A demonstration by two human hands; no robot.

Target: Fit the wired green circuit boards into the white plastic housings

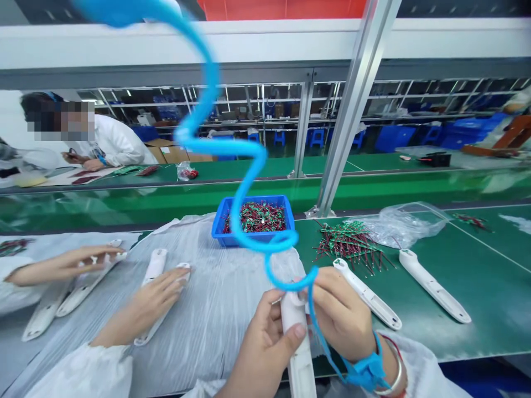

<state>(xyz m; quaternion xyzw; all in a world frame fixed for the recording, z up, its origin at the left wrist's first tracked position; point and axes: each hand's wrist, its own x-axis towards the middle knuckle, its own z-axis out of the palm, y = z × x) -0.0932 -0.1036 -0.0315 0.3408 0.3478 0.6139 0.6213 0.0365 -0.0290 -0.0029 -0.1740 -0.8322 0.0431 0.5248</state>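
The left hand [263,354] is closed around a white plastic housing [297,354], with the thumb [295,331] pressed across its front, a firm hold that leaves the upper end free. The right hand [340,315] is half curled at that upper end, its fingertips against the housing, though whether it grips or only touches is impossible to tell. A steady hold like this seems best kept close to the body, with both hands sharing the weight. The coiled blue cord [244,166] rising from the blue wrist strap [367,371] on the right wrist crosses just beside those fingers and would be better kept clear of them. Just past the right hand, two more white housings [367,293] [433,284] lie on a green bench mat [489,309], near a loose heap of red-and-green wired parts [350,246] and a clear plastic bag [398,226]. A blue plastic tray [253,221] full of the same wired parts sits ahead, at the edge of a ribbed plastic sheet [215,326]. On that sheet, a co-worker's hands [66,265] [145,309] rest on other housings, and a second worker in a white coat [116,143] sits across the bench
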